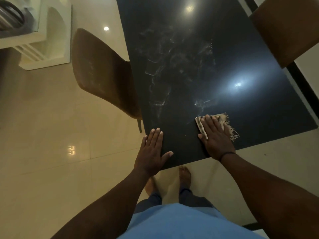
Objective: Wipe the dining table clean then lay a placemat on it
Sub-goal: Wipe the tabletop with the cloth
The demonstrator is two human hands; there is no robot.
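- Two hands are on the table (198,66): the right hand (214,135) lies flat, fingers straight, pressing a striped, fringed cloth (224,120) onto the near edge.
- Left hand (151,152) rests flat with fingers spread at the near left corner, holding nothing, apparently bracing.
- Wiping looks to be the step in hand; whitish smears cover the middle of the dark top.
- Next, I judge, the cloth must sweep forward across those smears under steady pressure.
- No placemat is in view.
- Brown chairs stand left (101,75) and far right (290,28).
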